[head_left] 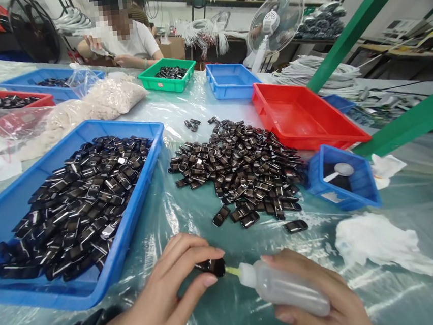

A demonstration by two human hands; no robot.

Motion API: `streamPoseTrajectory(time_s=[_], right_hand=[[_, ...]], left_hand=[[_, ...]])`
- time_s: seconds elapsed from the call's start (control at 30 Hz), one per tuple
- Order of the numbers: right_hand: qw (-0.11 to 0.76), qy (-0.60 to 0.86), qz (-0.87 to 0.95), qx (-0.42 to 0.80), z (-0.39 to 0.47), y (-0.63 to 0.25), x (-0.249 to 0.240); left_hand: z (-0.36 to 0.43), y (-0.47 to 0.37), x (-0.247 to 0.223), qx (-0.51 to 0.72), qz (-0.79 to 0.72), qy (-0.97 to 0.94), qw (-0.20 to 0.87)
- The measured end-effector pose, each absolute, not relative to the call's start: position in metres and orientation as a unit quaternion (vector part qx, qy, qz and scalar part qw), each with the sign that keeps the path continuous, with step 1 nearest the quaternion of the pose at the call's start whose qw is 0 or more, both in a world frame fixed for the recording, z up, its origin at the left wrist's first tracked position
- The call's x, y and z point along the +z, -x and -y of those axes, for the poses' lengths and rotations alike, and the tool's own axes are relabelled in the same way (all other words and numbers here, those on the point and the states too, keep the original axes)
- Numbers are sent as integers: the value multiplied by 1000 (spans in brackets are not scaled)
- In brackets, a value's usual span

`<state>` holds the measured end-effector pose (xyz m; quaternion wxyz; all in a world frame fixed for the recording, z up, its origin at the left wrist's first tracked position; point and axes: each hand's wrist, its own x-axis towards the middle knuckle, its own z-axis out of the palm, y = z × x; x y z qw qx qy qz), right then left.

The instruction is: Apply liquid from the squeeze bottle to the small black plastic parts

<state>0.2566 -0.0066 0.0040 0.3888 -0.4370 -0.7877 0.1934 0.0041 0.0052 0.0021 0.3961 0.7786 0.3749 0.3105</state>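
Note:
Between the thumb and fingers of my left hand [174,284] is a small glossy black plastic casing [216,266]. My right hand [320,290] grips a translucent squeeze bottle [290,288] lying nearly level, its thin yellowish nozzle pointing left. The nozzle's tip meets or nearly meets the casing's right end; I cannot tell which. Beyond both hands a pile of similar black casings [240,165] is heaped on the plastic-covered table [170,320]. To the left, a large blue tray [144,210] holds many more black casings [86,200].
On the right are a small blue bin [345,201] with a white spoon [343,169], a crumpled white cloth [381,243] and a red tray [307,113]. A green post [363,20] slants across there. Farther back stand a green tray [171,87], a bag [111,98] and a seated person [143,39].

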Motion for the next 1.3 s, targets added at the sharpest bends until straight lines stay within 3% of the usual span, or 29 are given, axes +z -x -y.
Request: streamPoseTrajectory(time_s=[0.97, 1.3], right_hand=[[388, 466, 763, 226, 11, -256, 3], [333, 489, 752, 292, 9, -263, 10]], left_hand=[[1, -6, -1, 342, -387, -763, 388], [-3, -5, 2, 320, -388, -779, 373]])
